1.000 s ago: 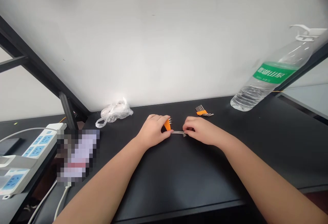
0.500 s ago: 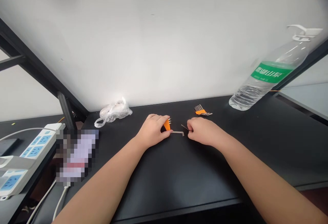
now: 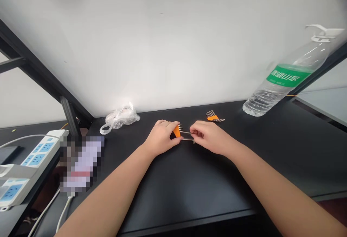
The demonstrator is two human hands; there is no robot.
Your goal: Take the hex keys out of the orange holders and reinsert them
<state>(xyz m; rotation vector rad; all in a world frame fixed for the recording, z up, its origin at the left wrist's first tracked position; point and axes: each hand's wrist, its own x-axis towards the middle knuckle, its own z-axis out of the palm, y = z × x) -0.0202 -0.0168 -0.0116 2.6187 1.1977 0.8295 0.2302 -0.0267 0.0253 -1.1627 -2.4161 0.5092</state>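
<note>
My left hand [image 3: 162, 139] is closed round an orange hex key holder [image 3: 177, 131], its fingers covering much of it. Several short key ends stick out on its right side, and a longer bent hex key [image 3: 187, 139] extends lower down. Pinched in the fingertips of my right hand [image 3: 208, 135] is a thin metal hex key [image 3: 185, 132], whose far end reaches the holder; whether it sits in a slot I cannot tell. Beyond my right hand, a second orange holder [image 3: 213, 118] filled with hex keys lies on the black table [image 3: 173, 190].
A large water bottle [image 3: 287, 77] stands at the back right near the wall. Back left lies a crumpled clear plastic bag [image 3: 120, 117]. A blurred-out phone-like object [image 3: 84, 164] with a white cable and a power strip [image 3: 34, 161] are at the left.
My right hand has moved left, bringing the hex key in its fingers up to the orange holder. My left hand has stayed in place.
</note>
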